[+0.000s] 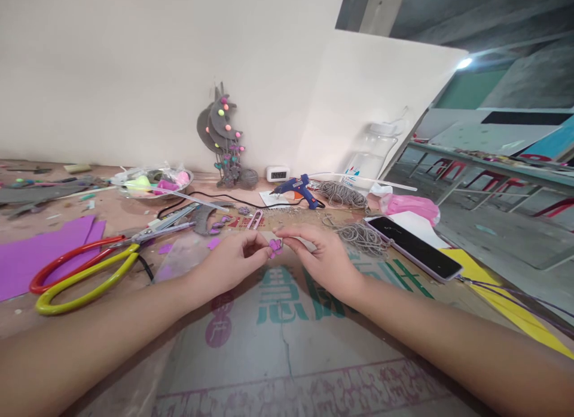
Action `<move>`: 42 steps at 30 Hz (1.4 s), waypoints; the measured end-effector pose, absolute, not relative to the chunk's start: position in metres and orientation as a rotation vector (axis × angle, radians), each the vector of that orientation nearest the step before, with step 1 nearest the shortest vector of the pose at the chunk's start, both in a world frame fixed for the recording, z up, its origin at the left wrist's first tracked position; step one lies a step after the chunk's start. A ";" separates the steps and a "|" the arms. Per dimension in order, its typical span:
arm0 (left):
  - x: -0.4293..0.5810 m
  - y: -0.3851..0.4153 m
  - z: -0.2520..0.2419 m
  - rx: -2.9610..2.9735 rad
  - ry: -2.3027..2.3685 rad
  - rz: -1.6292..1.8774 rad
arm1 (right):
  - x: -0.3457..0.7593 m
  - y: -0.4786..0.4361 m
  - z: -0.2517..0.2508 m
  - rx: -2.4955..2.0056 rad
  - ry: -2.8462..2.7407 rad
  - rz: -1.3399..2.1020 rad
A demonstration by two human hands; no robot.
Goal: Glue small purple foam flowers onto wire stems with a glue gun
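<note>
Brown cardboard with large green characters (pixel 255 366) spreads between the arms; a bright yellow sheet (pixel 506 303) lines the pinkish table's (pixel 15 324) right edge. Left hand (pixel 237 255) and right hand (pixel 323 258) pinch a small purple flower-shaped piece (pixel 274 248) above the cardboard. One clear plastic bottle (pixel 370 154) reads "LOOK".

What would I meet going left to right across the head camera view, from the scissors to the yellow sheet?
Scissors → left hand → purple flower → right hand → phone → yellow sheet.
</note>
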State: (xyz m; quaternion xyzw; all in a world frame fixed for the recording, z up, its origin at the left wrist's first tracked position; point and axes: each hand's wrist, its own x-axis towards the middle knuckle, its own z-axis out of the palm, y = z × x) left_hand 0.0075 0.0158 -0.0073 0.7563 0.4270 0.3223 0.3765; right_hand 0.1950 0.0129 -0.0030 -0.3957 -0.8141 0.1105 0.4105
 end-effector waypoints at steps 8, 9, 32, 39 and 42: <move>0.008 0.017 -0.006 2.039 1.030 0.802 | 0.192 0.013 -0.001 -0.841 -2.169 0.330; 0.008 0.017 -0.007 2.042 1.021 0.793 | 0.192 0.012 -0.001 -0.836 -2.191 0.357; 0.007 0.021 -0.009 1.805 1.126 0.839 | 0.188 0.016 -0.001 -1.203 -1.749 1.116; 0.008 0.016 -0.007 1.892 1.133 0.878 | 0.184 0.013 0.002 -1.240 -1.785 1.108; 0.007 0.015 -0.007 1.944 1.098 0.881 | 0.185 0.014 0.000 -1.228 -1.771 1.083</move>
